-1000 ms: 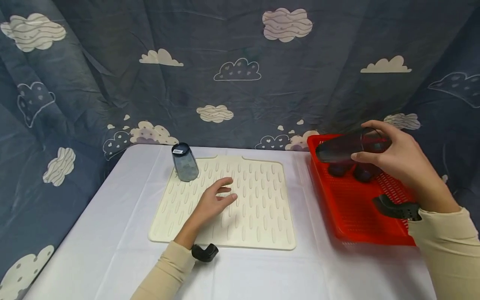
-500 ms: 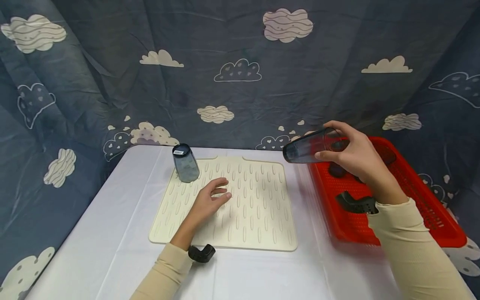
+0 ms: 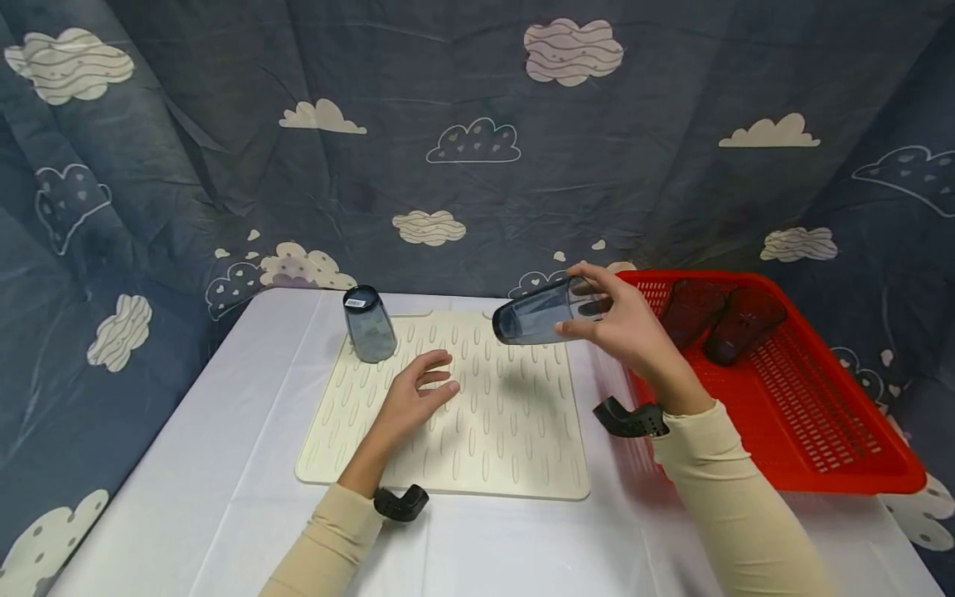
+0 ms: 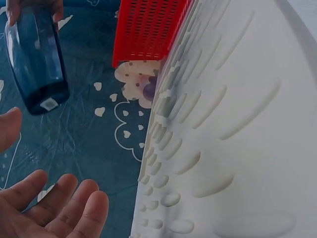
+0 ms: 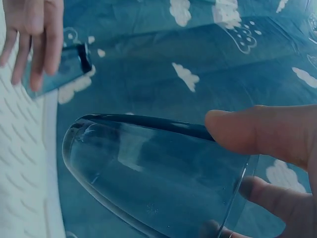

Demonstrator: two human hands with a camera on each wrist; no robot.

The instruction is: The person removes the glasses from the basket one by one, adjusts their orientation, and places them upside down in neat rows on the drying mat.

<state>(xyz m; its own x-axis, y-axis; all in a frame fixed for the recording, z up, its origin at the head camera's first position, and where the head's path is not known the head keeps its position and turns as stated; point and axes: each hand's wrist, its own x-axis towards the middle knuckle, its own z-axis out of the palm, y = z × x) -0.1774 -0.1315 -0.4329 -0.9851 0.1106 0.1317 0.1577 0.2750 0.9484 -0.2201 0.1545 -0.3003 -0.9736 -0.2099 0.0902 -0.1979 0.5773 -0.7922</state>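
My right hand (image 3: 627, 323) holds a blue-tinted drinking glass (image 3: 533, 315) near its rim, thumb on one side and fingers on the other. The glass is tipped sideways above the right back part of the cream ribbed drying mat (image 3: 485, 464), its thick base pointing left. In the right wrist view the thumb and fingertips press the glass (image 5: 148, 173) close to its open end. Over the mat's middle my left hand (image 3: 410, 402) hovers with relaxed fingers, holding nothing. Another blue glass (image 3: 370, 325) stands upside down at the mat's back left corner, a small label on its base.
A red plastic basket (image 3: 813, 473) stands to the right of the mat. Two more glasses, one of them a dark-looking glass (image 3: 746, 319), lie in its back part. A white cloth (image 3: 224, 497) covers the table, and a dark cloud-print curtain (image 3: 477, 75) hangs behind.
My right hand has carried the tilted glass leftward from above the red basket to above the mat. My left hand has shifted slightly left. The standing glass stays put.
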